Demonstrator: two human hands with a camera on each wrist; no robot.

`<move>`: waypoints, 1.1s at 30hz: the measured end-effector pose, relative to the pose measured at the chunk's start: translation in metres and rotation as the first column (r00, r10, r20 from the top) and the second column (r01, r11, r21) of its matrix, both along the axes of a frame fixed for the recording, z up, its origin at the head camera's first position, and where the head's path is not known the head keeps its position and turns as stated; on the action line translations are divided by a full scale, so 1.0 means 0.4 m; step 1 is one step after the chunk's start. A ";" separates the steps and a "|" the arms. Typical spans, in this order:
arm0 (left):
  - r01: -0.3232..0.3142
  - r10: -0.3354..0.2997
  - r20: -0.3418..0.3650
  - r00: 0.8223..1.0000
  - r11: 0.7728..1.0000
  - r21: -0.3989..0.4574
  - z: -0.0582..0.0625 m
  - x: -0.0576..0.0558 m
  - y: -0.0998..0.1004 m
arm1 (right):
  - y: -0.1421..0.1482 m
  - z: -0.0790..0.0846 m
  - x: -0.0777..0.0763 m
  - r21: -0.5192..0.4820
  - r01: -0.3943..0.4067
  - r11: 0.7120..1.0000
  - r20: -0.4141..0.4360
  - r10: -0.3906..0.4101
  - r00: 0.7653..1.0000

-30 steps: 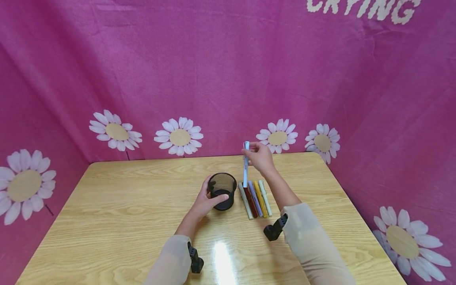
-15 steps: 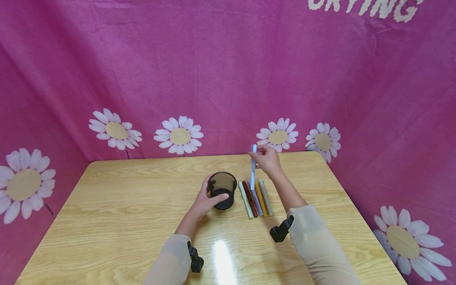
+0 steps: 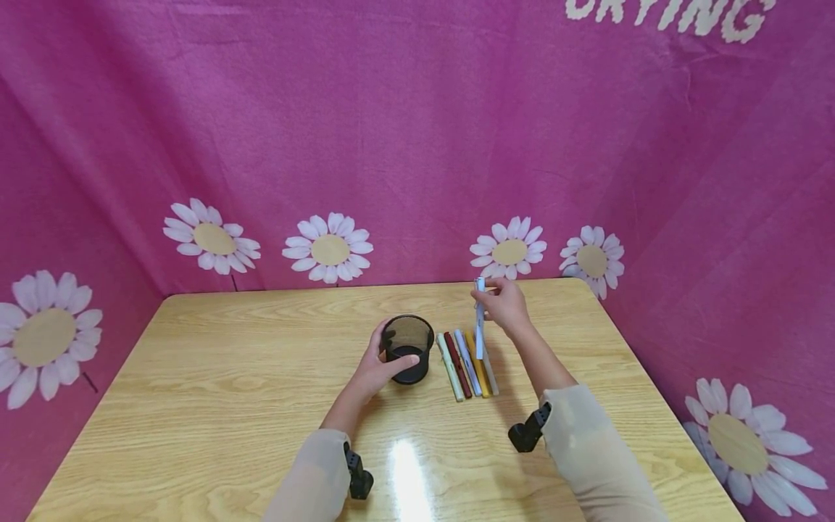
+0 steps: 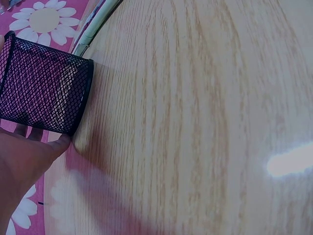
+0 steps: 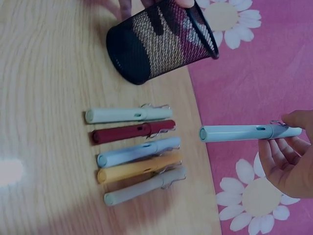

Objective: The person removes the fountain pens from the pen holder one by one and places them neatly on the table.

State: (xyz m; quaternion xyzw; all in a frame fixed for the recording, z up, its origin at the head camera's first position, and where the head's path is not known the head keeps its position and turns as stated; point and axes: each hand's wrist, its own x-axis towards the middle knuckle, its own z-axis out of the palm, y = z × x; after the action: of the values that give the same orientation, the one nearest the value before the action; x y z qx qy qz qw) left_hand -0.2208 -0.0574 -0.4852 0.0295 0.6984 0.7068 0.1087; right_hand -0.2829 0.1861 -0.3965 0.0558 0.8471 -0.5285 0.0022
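My left hand (image 3: 378, 368) grips a black mesh pen cup (image 3: 418, 371), thumb over the front and fingers round the far side; the cup (image 4: 46, 83) also shows close up in the left wrist view. Between thumb and fingertips, my right hand (image 3: 507, 309) pinches a pale blue clip pen (image 5: 234, 132) near its clip end. In the head view it hangs nearly upright, overlapping the right end of a row of pens. From left to right lie a light green pen (image 3: 449, 368), a dark red one, a lavender-blue one, a yellow one and a grey pen (image 5: 144, 186).
The wooden table (image 3: 248, 391) has a bright glare patch near its front. Behind it and at both sides hangs a magenta cloth (image 3: 417, 145) printed with white daisies. Black wrist cameras sit at both cuffs, the right camera (image 3: 524, 437) close over the tabletop.
My right hand has carried the pale blue pen rightward and a little nearer, from the left end of the row to its right end. The left hand and the cup have stayed put.
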 end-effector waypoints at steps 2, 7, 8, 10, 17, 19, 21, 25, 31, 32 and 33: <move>0.010 -0.010 0.000 1.000 1.000 0.007 0.018 0.009 -0.001 | 0.006 -0.005 0.002 0.008 0.001 1.000 0.005 -0.002 1.000; 0.017 -0.017 -0.013 1.000 1.000 0.009 0.040 0.024 -0.001 | 0.025 -0.019 0.007 0.021 0.011 1.000 0.030 -0.012 0.999; 0.016 -0.016 -0.014 1.000 1.000 0.009 0.039 0.023 -0.001 | 0.029 -0.022 0.008 0.026 0.015 1.000 0.038 -0.016 0.999; 0.009 -0.009 -0.016 1.000 1.000 0.002 0.020 0.013 -0.001 | 0.038 -0.030 0.011 0.040 0.018 0.999 0.047 -0.020 0.999; -0.017 0.016 -0.018 1.000 0.999 -0.048 -0.032 -0.014 0.000 | 0.060 -0.057 0.018 0.079 0.026 0.997 0.086 -0.033 0.996; -0.016 0.016 -0.016 1.000 0.999 -0.045 -0.033 -0.014 -0.001 | 0.063 -0.062 0.020 0.087 0.029 0.996 0.093 -0.037 0.995; -0.016 0.016 -0.014 1.000 0.999 -0.043 -0.033 -0.015 -0.001 | 0.067 -0.067 0.021 0.097 0.029 0.995 0.094 -0.038 0.995; -0.018 0.018 -0.008 1.000 0.998 -0.054 -0.031 -0.014 -0.001 | 0.075 -0.077 0.023 0.129 0.034 0.991 0.088 -0.046 0.995; -0.019 0.019 -0.001 1.000 0.998 -0.054 -0.031 -0.014 -0.001 | 0.089 -0.099 0.022 0.159 0.026 0.987 0.093 -0.041 0.995; -0.020 0.020 0.000 1.000 0.998 -0.053 -0.031 -0.013 -0.001 | 0.092 -0.104 0.021 0.166 0.024 0.986 0.095 -0.041 0.995; -0.020 0.020 -0.004 1.000 0.998 -0.055 -0.031 -0.013 -0.001 | 0.094 -0.109 0.021 0.170 0.022 0.985 0.098 -0.039 0.994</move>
State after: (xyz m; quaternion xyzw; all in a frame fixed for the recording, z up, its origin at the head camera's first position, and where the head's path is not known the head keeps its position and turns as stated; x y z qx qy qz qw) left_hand -0.2261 -0.0579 -0.4976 0.0208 0.7179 0.6884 0.1012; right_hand -0.2747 0.2235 -0.4401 0.0956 0.8865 -0.4515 0.0321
